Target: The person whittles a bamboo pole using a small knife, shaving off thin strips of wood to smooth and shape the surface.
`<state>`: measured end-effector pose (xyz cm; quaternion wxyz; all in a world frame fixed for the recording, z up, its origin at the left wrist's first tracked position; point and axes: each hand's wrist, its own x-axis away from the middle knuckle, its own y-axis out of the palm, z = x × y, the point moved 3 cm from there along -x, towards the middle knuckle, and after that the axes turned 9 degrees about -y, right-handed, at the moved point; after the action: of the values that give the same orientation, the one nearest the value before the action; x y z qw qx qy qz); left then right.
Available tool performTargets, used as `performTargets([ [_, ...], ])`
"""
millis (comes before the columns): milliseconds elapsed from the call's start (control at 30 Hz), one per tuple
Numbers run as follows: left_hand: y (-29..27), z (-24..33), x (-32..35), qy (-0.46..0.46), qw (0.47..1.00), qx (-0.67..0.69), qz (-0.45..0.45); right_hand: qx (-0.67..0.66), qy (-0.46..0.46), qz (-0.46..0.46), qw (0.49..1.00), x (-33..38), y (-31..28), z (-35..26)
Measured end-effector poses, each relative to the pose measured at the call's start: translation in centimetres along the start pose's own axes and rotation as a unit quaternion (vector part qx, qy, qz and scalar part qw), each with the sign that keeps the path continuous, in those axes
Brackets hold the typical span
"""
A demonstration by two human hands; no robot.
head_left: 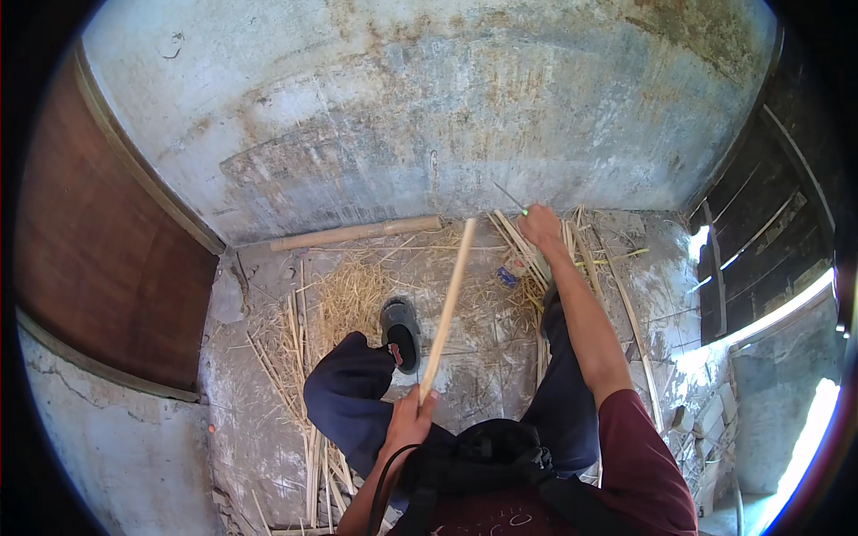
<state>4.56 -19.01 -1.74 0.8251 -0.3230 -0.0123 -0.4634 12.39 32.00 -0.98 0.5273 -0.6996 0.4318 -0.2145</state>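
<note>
My left hand (409,420) is closed around the lower end of a long, pale bamboo strip (450,308). The strip slants up and away from my lap, its far end pointing toward the wall. Out ahead on the right, my right arm is stretched forward. My right hand (542,229) grips a thin-bladed knife (509,196), whose blade points up and left toward the wall; a bit of green shows at its handle. Below that hand lie several split bamboo strips (518,243) on the floor. The knife and the held strip are apart.
A thick bamboo pole (357,234) lies along the wall (429,107). Pale shavings (349,290) and more strips (304,357) litter the floor around my shoe (400,335). A small blue packet (508,277) rests near my right foot. A brown panel (116,241) stands left, dark boards (769,223) right.
</note>
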Motion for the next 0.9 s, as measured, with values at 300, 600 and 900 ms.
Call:
performTargets([
  [300,-1.6,-2.7,-6.2,-0.063,0.985,0.162,-0.023,-0.205,-0.022,-0.034,0.978,0.4,-0.1,1.9],
  [600,-3.7,9.2,-13.4,-0.009,0.985,0.158,-0.073,-0.351,-0.137,0.051,0.925,4.7,-6.0,-6.8],
  [900,-1.4,13.9,-17.4,-0.027,0.938,0.292,-0.184,-0.297,-0.263,0.012,0.918,10.7,-7.7,-11.1],
])
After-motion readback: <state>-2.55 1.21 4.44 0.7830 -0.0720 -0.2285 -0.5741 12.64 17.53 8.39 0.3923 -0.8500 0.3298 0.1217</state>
